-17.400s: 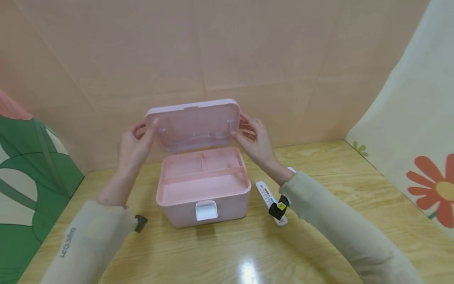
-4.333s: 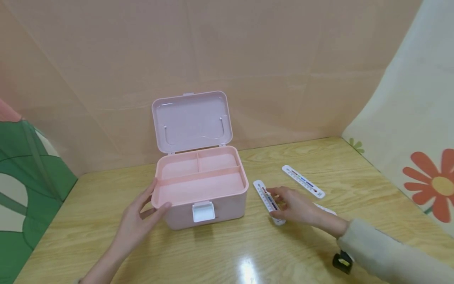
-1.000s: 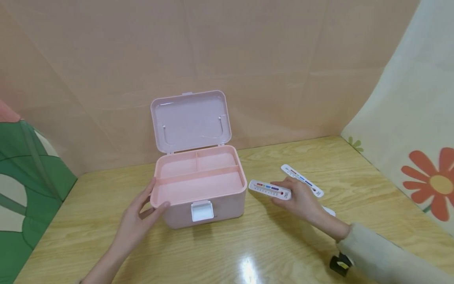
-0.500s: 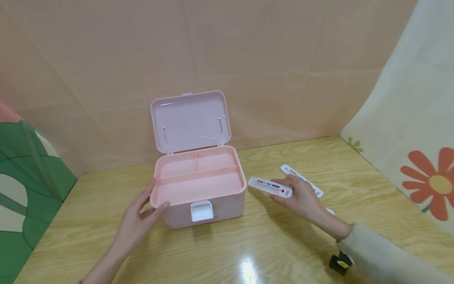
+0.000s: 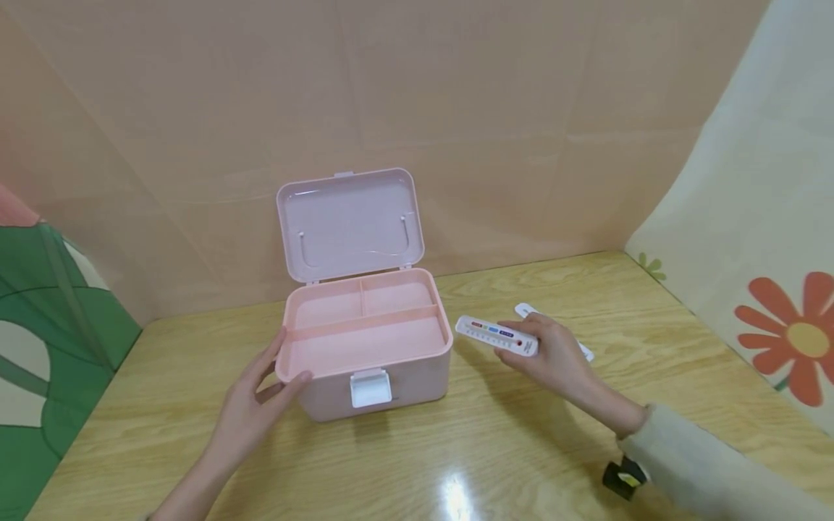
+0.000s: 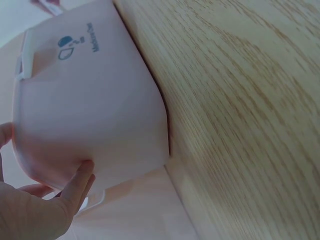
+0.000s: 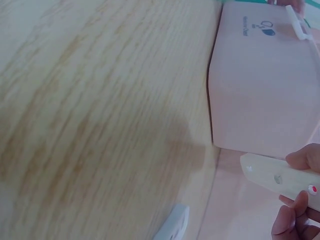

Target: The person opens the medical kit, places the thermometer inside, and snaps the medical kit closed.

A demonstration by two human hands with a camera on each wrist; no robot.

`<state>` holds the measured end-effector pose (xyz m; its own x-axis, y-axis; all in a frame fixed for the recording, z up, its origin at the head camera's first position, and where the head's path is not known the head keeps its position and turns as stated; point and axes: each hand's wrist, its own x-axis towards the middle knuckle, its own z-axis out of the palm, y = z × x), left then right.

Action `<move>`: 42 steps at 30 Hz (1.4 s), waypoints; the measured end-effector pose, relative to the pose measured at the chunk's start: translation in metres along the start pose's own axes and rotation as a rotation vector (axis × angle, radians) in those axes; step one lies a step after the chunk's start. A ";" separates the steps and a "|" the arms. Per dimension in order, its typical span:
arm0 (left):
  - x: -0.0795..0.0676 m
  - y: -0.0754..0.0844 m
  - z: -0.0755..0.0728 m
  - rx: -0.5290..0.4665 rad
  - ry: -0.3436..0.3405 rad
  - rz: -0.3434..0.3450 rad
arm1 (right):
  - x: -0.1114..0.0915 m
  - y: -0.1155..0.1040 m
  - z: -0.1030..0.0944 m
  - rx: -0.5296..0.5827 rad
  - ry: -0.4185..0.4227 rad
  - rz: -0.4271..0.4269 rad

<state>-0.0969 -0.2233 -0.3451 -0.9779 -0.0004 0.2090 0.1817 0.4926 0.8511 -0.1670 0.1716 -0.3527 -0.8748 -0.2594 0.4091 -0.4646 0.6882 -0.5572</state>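
Note:
A pink medicine box [image 5: 381, 383] stands on the table, its lid [image 5: 352, 221] swung back and the tray [image 5: 368, 340] inside divided into three compartments. My left hand [image 5: 250, 401] holds the box's front left corner, thumb at the front rim and fingers along the side, as the left wrist view also shows. To the right of the box, my right hand [image 5: 554, 358] pinches a flat white thermometer [image 5: 489, 334] raised above the table. The right wrist view shows the back of this thermometer [image 7: 272, 175]. Another thermometer [image 5: 584, 352] lies partly hidden behind that hand.
The wood-grain table [image 5: 404, 463] ends at a pink cloth backdrop [image 5: 495, 145]. A floral sheet [image 5: 730, 239] hangs on the right and a green patterned one [image 5: 59, 347] on the left. The open white latch [image 5: 371, 388] juts from the box front.
Since the earliest frame the lid has opened fully. My right hand has picked a thermometer off the table. In the last second it has risen slightly; the left hand has stayed still.

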 end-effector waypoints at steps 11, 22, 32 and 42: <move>0.000 0.001 -0.001 0.007 -0.012 -0.016 | 0.003 -0.007 -0.010 0.011 0.013 0.003; 0.000 0.001 -0.001 0.010 -0.012 -0.009 | 0.007 -0.013 -0.020 0.020 0.015 0.021; 0.000 0.001 -0.001 0.009 -0.006 -0.006 | 0.012 -0.017 -0.027 0.049 0.037 0.018; 0.000 0.001 -0.001 0.006 -0.003 -0.017 | 0.018 -0.022 -0.032 0.031 0.059 -0.002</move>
<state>-0.0967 -0.2236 -0.3440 -0.9811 -0.0064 0.1934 0.1646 0.4979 0.8515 -0.1685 0.1739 -0.3097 -0.8647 -0.2197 0.4516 -0.4711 0.6664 -0.5779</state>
